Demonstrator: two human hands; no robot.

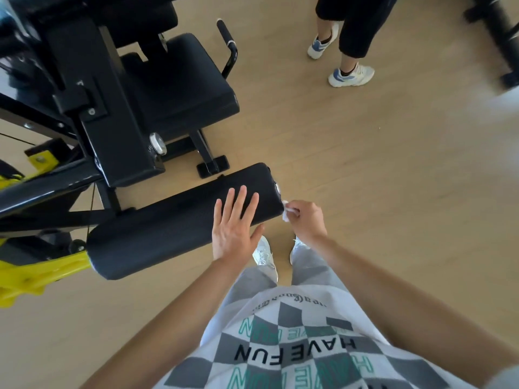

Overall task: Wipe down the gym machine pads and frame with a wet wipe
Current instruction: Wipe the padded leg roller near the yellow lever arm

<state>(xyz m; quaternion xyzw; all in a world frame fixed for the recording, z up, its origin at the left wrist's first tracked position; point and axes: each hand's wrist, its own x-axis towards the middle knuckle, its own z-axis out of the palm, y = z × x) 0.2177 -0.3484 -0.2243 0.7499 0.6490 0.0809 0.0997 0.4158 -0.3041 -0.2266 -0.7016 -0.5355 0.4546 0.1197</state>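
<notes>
At far left, a glossy yellow frame (36,273) bracket joins the black frame (112,122) of painted steel. Below these lies the roller pad (168,228), a long cylinder in matte, finely grained black vinyl. The left hand (233,231) rests flat on it, fingers straight and spread. At the pad's right end, the right hand (306,220) pinches a crumpled white wet wipe (286,213) against the edge. Done well, the wipe would circle that end, then sweep along the cylinder while the flat hand stops it rolling.

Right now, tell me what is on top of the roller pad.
Only the left hand, flat on the roller pad; the right hand holds a wet wipe at its end. Surface under the fingers is hidden.
</notes>
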